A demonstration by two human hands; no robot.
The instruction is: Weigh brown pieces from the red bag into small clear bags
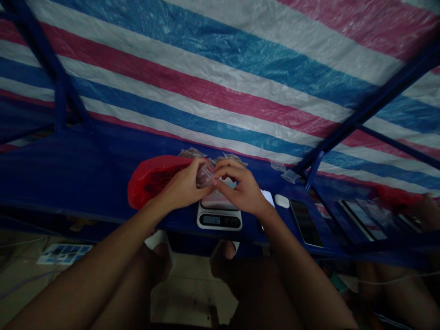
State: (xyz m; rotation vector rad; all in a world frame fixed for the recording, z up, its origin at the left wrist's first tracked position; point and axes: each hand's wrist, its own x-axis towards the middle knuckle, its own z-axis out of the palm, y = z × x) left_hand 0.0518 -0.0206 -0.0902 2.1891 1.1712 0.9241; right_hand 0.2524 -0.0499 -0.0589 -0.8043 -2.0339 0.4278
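Between my hands, above a small digital scale (219, 221), is a clear plastic bag (205, 174) with something I cannot make out inside. My left hand (187, 185) wraps round the bag from the left. On the right side, my right hand (237, 183) pinches the bag's edge between thumb and fingertips. Just left of my left hand lies a red plastic bag (144, 181), its mouth open, with dark contents partly hidden by my wrist. Behind my hands are several small clear packets (190, 152) with brownish contents.
Right of the scale on the blue table (103, 183) are a white earphone case (282, 200) and a dark phone (305, 222). Clear plastic pieces (290, 176) lie near a blue frame post (313, 172). A striped sheet (220, 91) hangs behind. Another person's hand (428, 213) shows far right.
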